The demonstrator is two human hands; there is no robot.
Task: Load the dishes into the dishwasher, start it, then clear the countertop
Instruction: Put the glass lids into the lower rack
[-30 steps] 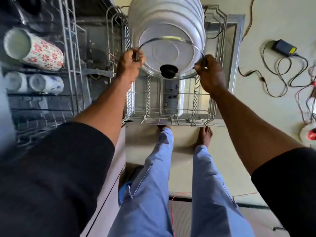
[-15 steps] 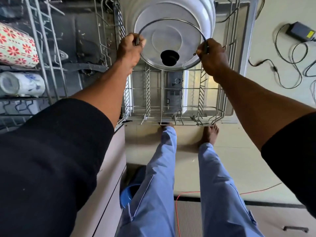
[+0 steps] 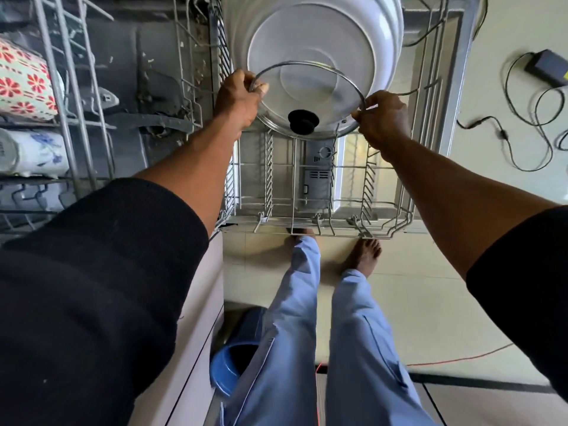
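Observation:
A round glass lid [image 3: 319, 96] with a metal rim and a black knob [image 3: 301, 121] hangs over the pulled-out lower dishwasher rack [image 3: 310, 192]. My left hand [image 3: 238, 98] grips its left rim, and my right hand [image 3: 382, 116] pinches its right rim. Right behind the lid stands a row of white plates [image 3: 316, 35] on edge in the rack. The lid tilts with its knob toward me.
The upper rack [image 3: 70, 96] at left holds a red-flowered mug [image 3: 21, 81] and a blue-flowered mug [image 3: 37, 152]. A black power adapter [image 3: 547, 67] and cables lie on the floor at right. A blue bin [image 3: 233, 361] stands by my legs, beside the cabinet.
Both hands have moved the lid lower and nearer the front of the plates, and its top has tipped away. The camera has shifted closer to the rack.

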